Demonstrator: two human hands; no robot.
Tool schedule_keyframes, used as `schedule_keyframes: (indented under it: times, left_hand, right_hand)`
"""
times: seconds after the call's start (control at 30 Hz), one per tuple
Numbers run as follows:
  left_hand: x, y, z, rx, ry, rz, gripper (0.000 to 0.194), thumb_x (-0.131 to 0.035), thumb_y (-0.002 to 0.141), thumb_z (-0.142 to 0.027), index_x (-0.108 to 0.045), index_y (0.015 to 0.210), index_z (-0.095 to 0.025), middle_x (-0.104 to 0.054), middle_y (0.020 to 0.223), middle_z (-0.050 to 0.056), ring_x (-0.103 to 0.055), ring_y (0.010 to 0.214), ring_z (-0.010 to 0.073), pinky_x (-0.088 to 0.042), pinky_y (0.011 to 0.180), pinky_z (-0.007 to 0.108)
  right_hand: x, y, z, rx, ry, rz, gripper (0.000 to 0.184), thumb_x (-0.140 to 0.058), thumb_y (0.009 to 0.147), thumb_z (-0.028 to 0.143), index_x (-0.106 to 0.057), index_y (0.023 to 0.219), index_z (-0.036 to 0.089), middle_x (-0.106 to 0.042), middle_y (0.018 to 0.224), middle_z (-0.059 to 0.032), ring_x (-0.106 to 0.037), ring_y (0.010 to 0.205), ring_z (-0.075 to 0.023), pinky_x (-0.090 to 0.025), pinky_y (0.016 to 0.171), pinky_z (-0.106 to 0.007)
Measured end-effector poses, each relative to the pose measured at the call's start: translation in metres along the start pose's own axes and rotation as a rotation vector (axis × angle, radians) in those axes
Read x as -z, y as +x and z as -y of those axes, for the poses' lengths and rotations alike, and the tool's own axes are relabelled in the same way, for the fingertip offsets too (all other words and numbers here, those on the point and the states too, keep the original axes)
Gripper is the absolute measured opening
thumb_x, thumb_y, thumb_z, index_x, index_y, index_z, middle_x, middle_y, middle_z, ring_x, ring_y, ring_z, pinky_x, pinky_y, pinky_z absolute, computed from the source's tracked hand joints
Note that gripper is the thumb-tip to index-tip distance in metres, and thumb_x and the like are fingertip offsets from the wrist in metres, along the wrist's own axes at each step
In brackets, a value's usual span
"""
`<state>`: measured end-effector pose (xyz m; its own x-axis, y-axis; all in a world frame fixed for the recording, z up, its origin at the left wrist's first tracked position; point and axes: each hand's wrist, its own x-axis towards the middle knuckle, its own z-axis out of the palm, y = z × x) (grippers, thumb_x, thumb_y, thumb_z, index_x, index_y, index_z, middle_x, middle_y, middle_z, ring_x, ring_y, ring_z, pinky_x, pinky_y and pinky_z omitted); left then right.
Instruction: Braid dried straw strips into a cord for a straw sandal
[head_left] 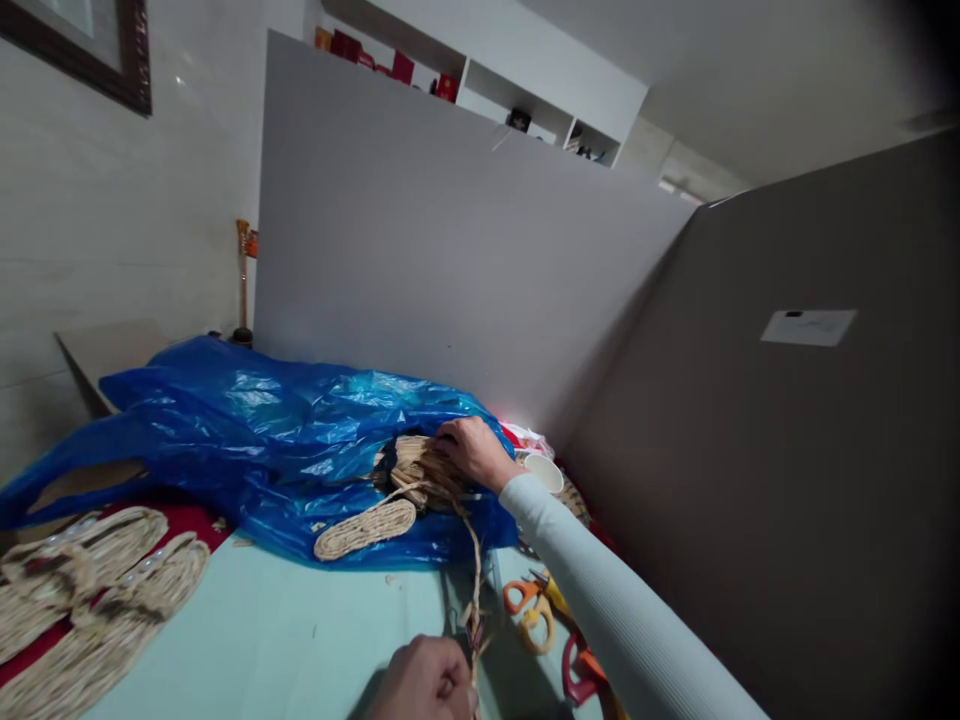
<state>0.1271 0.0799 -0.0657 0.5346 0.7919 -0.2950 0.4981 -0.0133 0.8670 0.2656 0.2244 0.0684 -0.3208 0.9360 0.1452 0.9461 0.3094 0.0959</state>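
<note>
The left hand (pixel 420 682) has its grip closed — fingers curled — on a twisted straw strand (pixel 477 560) that runs up over the bench (pixel 300 640) to a straw bundle (pixel 416 468) in the opening of the blue plastic bag (pixel 247 450). The right hand (pixel 476 452) reaches onto that bundle, fingers bent down; how tightly its grip is closed I cannot tell. A woven sole (pixel 365 530) lies on the bag — orange-handled scissors (pixel 519 597) rest near the right forearm.

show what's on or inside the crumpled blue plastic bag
On the crumpled blue plastic bag: an oval tan woven-straw piece. A tan straw bundle, touched by the right hand, shows at the bag's opening; anything deeper is covered.
</note>
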Motion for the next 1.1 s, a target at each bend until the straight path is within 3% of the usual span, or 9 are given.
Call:
schedule_keyframes:
  times: [0.17,0.33,0.47,0.57,0.67,0.8,0.87,1.0,1.1]
  left_hand:
    - [0.007,-0.007,-0.010,0.001,0.097,0.031,0.024,-0.055,0.076,-0.010,-0.043,0.061,-0.025,-0.038,0.052,-0.008,-0.047,0.058,0.0150,-0.037,0.058,0.025]
    - [0.022,-0.023,-0.029,-0.043,0.272,0.037,0.017,-0.050,0.081,-0.011,-0.058,0.071,-0.022,-0.062,0.065,0.000,-0.063,0.071,0.0199,-0.044,0.062,0.026]
    - [0.027,-0.032,-0.036,-0.134,0.478,0.042,0.029,-0.046,0.086,-0.012,-0.075,0.092,-0.019,-0.079,0.093,0.015,-0.073,0.091,0.0357,-0.054,0.082,0.045]
    - [0.024,-0.038,-0.035,-0.212,0.594,0.040,0.038,-0.047,0.089,-0.016,-0.075,0.115,-0.021,-0.071,0.129,0.023,-0.061,0.126,0.0441,-0.042,0.107,0.061]
    - [0.026,-0.043,-0.038,-0.284,0.745,-0.006,0.035,-0.055,0.090,-0.024,-0.074,0.119,-0.021,-0.064,0.139,0.023,-0.052,0.137,0.0440,-0.034,0.116,0.062]
    - [0.062,-0.039,-0.062,-0.474,0.806,-0.327,0.018,-0.059,0.092,-0.025,-0.077,0.091,-0.021,-0.077,0.099,0.012,-0.074,0.091,0.0306,-0.061,0.083,0.046]
    - [0.091,-0.025,-0.074,-0.505,0.809,-0.472,0.020,-0.054,0.095,-0.017,-0.074,0.095,-0.018,-0.076,0.102,0.012,-0.071,0.098,0.0288,-0.059,0.088,0.043]
    - [0.146,0.025,-0.076,-0.558,0.858,-0.646,0.046,-0.061,0.092,-0.010,-0.057,0.138,-0.017,-0.050,0.155,0.015,-0.037,0.147,0.0321,-0.033,0.119,0.051]
    - [0.163,0.062,-0.057,-0.515,0.868,-0.707,0.037,-0.069,0.094,-0.027,-0.063,0.129,-0.021,-0.055,0.148,0.011,-0.050,0.136,0.0342,-0.041,0.111,0.061]
  right_hand:
    - [-0.002,-0.011,0.006,0.045,0.042,-0.060,0.031,-0.062,0.100,0.034,-0.062,0.126,0.018,-0.064,0.128,-0.0100,-0.066,0.107,-0.0238,-0.057,0.090,-0.045]
    - [0.000,-0.022,0.009,0.032,0.092,-0.133,0.027,-0.062,0.100,0.033,-0.064,0.122,0.017,-0.065,0.125,-0.0093,-0.066,0.107,-0.0235,-0.057,0.091,-0.045]
    - [0.005,-0.025,0.014,-0.014,0.156,-0.152,0.027,-0.063,0.100,0.033,-0.064,0.121,0.016,-0.067,0.122,-0.0089,-0.067,0.104,-0.0231,-0.058,0.090,-0.044]
    - [0.012,-0.026,0.015,-0.034,0.217,-0.129,0.029,-0.063,0.100,0.034,-0.063,0.123,0.016,-0.066,0.122,-0.0091,-0.068,0.103,-0.0228,-0.058,0.088,-0.043]
    - [0.019,-0.026,0.013,-0.027,0.282,-0.089,0.031,-0.063,0.099,0.034,-0.063,0.124,0.016,-0.066,0.123,-0.0092,-0.068,0.102,-0.0229,-0.059,0.087,-0.043]
    - [0.022,-0.026,0.008,-0.025,0.346,-0.059,0.032,-0.063,0.099,0.034,-0.063,0.126,0.017,-0.065,0.126,-0.0094,-0.067,0.105,-0.0239,-0.058,0.088,-0.044]
    - [0.021,-0.026,0.008,-0.025,0.370,-0.055,0.032,-0.064,0.099,0.034,-0.062,0.126,0.017,-0.064,0.127,-0.0096,-0.067,0.106,-0.0242,-0.058,0.089,-0.044]
    - [0.017,-0.026,0.011,-0.023,0.401,-0.079,0.032,-0.063,0.099,0.034,-0.062,0.127,0.017,-0.064,0.127,-0.0097,-0.067,0.106,-0.0241,-0.058,0.089,-0.044]
    - [0.014,-0.029,0.011,-0.049,0.399,-0.127,0.032,-0.063,0.099,0.034,-0.062,0.127,0.017,-0.064,0.127,-0.0098,-0.067,0.105,-0.0238,-0.058,0.089,-0.044]
